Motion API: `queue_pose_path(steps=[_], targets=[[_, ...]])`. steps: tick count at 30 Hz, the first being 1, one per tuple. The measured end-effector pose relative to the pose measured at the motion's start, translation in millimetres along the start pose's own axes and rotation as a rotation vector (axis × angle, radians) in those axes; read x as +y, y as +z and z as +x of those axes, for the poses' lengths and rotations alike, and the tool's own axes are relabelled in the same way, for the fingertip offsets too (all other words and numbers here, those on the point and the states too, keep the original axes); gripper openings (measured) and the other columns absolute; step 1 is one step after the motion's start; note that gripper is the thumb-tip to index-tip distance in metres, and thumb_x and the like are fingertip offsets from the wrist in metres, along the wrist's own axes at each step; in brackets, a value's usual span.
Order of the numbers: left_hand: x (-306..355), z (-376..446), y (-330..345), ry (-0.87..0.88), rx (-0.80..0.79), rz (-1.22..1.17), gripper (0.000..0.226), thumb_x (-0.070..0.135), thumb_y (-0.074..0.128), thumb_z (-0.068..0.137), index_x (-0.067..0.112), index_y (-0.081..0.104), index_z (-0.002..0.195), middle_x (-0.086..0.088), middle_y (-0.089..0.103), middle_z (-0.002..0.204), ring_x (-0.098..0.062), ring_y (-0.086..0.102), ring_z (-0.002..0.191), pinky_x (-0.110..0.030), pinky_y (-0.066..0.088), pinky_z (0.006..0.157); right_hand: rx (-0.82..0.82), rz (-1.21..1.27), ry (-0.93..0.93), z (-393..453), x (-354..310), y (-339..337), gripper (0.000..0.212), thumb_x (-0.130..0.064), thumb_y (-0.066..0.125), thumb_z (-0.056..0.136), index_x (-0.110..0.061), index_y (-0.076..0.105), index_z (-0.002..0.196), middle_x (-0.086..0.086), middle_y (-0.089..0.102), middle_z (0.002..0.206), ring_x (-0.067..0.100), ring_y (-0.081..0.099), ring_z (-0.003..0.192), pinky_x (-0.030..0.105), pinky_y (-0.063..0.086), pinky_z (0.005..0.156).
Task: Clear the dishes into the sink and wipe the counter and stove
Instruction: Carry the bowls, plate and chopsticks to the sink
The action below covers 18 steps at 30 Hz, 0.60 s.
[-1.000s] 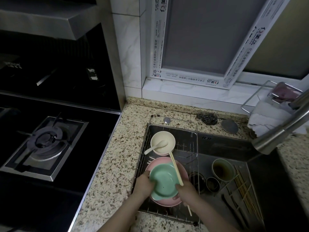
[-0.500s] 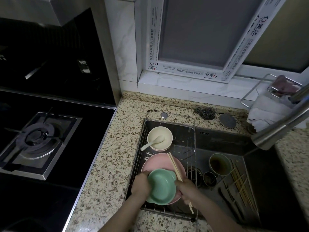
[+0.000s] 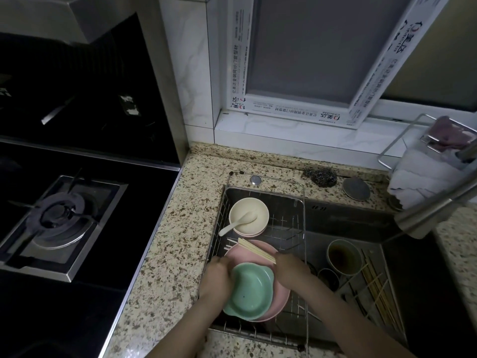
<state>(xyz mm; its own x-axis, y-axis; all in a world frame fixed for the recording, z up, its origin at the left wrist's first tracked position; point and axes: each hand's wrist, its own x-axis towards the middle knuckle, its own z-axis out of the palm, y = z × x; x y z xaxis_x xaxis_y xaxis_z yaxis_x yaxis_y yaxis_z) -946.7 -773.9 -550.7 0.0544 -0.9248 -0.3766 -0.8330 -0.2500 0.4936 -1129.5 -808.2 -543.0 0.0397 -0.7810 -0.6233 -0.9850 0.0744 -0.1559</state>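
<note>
A green bowl [image 3: 251, 290] rests on a pink plate [image 3: 280, 301] inside the wire rack [image 3: 296, 218] set in the left part of the sink [image 3: 356, 223]. My left hand [image 3: 215, 279] grips the green bowl's left rim. My right hand [image 3: 290, 270] holds a pair of chopsticks [image 3: 255, 250] that point up and left across the pink plate. Farther back in the rack sits a cream bowl [image 3: 249, 215] with a white spoon [image 3: 237, 223] in it.
The sink's right part holds a dark cup [image 3: 343, 257], a smaller cup [image 3: 327, 279] and several chopsticks [image 3: 376, 288]. A faucet [image 3: 436, 210] overhangs the sink at right. A steel scourer [image 3: 320, 175] and drain lid [image 3: 356, 188] lie behind. The gas stove [image 3: 59, 218] is left of the speckled counter [image 3: 175, 241].
The chopsticks in my right hand have swung from upright to pointing up-left across the plate. The green bowl has slid toward me on the pink plate.
</note>
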Motion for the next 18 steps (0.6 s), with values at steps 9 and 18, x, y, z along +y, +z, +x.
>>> queue_pose_path(steps=[9,18], targets=[[15.5,-2.4,-9.4,0.118,0.056,-0.128,0.031,0.010,0.046,0.088,0.013,0.061,0.115,-0.007,0.057,0.110,-0.024,0.058,0.099,-0.027,0.043,0.079,0.064,-0.162,-0.075,32.7,-12.1,2.8,0.031,-0.009,0.041,0.093,-0.013,0.054,0.121,0.011,0.061,0.119,0.029,0.060,0.109,0.033,0.049,0.085],[2.3,3.8,-15.0,0.127,0.003,-0.107,0.031,0.010,0.050,0.086,0.017,0.066,0.112,-0.012,0.060,0.105,-0.027,0.061,0.097,-0.030,0.048,0.081,0.023,-0.229,-0.106,47.5,-7.8,8.3,0.027,-0.012,0.047,0.092,-0.013,0.054,0.118,0.011,0.060,0.120,0.029,0.059,0.111,0.033,0.048,0.086]])
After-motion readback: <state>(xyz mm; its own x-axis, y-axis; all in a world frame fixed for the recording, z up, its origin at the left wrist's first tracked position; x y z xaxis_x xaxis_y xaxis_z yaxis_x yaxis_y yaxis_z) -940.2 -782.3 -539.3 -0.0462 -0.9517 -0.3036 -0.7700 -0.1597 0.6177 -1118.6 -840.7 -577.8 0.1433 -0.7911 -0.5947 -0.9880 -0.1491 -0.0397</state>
